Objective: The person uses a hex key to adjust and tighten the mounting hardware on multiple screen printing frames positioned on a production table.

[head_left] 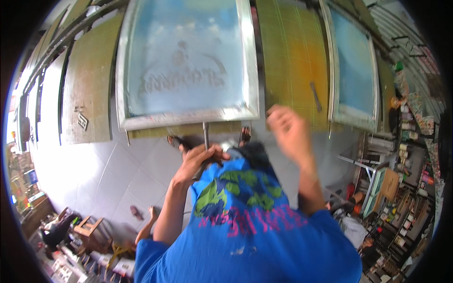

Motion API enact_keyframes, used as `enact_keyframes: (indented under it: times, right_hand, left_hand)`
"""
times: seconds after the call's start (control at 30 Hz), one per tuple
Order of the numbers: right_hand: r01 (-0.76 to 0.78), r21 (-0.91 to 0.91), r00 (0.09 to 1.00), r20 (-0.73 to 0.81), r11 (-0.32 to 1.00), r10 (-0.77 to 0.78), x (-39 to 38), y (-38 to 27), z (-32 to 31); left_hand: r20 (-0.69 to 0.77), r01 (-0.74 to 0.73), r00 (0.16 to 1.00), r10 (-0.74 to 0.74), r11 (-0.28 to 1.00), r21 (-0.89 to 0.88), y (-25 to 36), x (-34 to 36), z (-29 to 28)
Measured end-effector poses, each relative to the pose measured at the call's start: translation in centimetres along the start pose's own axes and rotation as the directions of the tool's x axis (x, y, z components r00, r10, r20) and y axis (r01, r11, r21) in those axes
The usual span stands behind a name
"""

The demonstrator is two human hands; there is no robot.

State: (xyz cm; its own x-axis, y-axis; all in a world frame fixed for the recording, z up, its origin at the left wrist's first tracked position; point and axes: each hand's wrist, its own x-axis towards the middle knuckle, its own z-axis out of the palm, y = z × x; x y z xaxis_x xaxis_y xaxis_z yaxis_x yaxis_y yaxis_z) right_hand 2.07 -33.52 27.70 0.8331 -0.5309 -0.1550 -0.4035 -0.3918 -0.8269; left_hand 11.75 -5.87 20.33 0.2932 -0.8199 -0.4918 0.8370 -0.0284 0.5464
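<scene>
My left hand (202, 162) is closed around a slim metal rod-like tool (206, 134), held in front of my blue shirt. Its upper end reaches the near edge of a silver screen-printing frame (188, 118); whether they touch I cannot tell. That frame has a pale blue mesh with a faint design on it. My right hand (289, 129) is raised to the right of the frame's near corner, fingers curled inward and slightly blurred. What it holds, if anything, is hidden. Beyond it, a spanner (316, 96) lies on a yellow-green board.
A second blue-mesh frame (353, 66) stands at the right. Another board (89, 85) at the left carries a small diamond-shaped metal piece (82, 121). Shelves with several containers (406, 188) line the right side. A wooden stool (88, 226) stands at lower left, and people are nearby.
</scene>
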Motion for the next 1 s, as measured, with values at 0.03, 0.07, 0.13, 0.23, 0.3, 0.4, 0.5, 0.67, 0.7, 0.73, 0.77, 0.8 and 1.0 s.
enact_keyframes:
  times: [0.03, 0.07, 0.13, 0.23, 0.3, 0.4, 0.5, 0.67, 0.7, 0.73, 0.77, 0.8, 1.0]
  right_hand:
    - [-0.108, -0.265, 0.990, -0.121, 0.958, 0.078, 2.4, 0.9, -3.3]
    - [-0.068, -0.610, 0.966, -0.237, 0.790, -0.100, 3.4, 4.8, -6.1]
    - [-0.172, -0.796, 0.964, -0.258, 0.580, -0.068, 5.2, 10.4, -9.8]
    - [-0.183, -0.811, 0.966, -0.253, 0.556, -0.051, 6.7, 15.7, -12.2]
    - [-0.139, -0.805, 0.972, -0.222, 0.577, -0.075, 7.1, 17.2, -12.3]
    - [-0.194, -0.760, 0.979, -0.192, 0.621, 0.071, 7.4, 15.9, -12.1]
    - [-0.140, -0.730, 0.990, -0.124, 0.669, 0.072, 8.1, 17.6, -12.7]
    - [0.001, -0.719, 0.998, 0.044, 0.695, 0.043, 7.1, 16.0, -12.7]
    - [0.016, -0.689, 0.997, 0.070, 0.724, 0.045, 6.7, 15.5, -12.7]
    - [0.030, -0.658, 0.994, 0.098, 0.752, 0.046, 6.5, 15.2, -12.7]
    - [0.144, -0.560, 0.985, 0.164, 0.816, -0.060, 6.4, 15.4, -12.6]
    - [0.184, -0.497, 0.969, 0.236, 0.848, -0.072, 6.2, 14.7, -12.3]
    - [0.699, -0.189, 0.658, 0.546, 0.690, -0.518, 4.6, 11.3, -7.5]
  left_hand:
    - [-0.033, -0.048, 0.998, 0.054, 0.985, 0.163, 0.0, 0.4, 1.7]
    - [-0.043, -0.110, 0.990, 0.131, 0.939, 0.326, -0.3, 1.1, 3.6]
    - [-0.155, -0.187, 0.952, 0.265, 0.902, 0.389, -1.2, 2.2, 6.9]
    - [-0.236, -0.167, 0.910, 0.341, 0.822, 0.544, -3.8, 4.0, 7.9]
    - [-0.394, 0.020, 0.875, 0.282, 0.792, 0.610, -6.7, 4.5, 8.4]
    - [-0.438, 0.103, 0.822, 0.365, 0.661, 0.743, -10.9, 5.5, 8.9]
    - [-0.501, 0.088, 0.802, 0.324, 0.767, 0.636, -13.0, 7.1, 9.0]
    - [-0.530, -0.028, 0.801, 0.278, 0.902, 0.431, -13.9, 9.7, 9.1]
    - [-0.519, -0.052, 0.803, 0.292, 0.902, 0.429, -14.1, 10.1, 8.9]
    - [-0.507, -0.075, 0.805, 0.307, 0.901, 0.426, -14.3, 10.4, 8.6]
    - [-0.496, -0.097, 0.807, 0.321, 0.900, 0.424, -14.6, 10.7, 8.3]
    - [-0.483, -0.132, 0.815, 0.319, 0.914, 0.383, -14.9, 10.9, 8.1]
    - [-0.366, -0.308, 0.869, 0.332, 0.943, 0.124, -15.4, 12.6, 7.2]
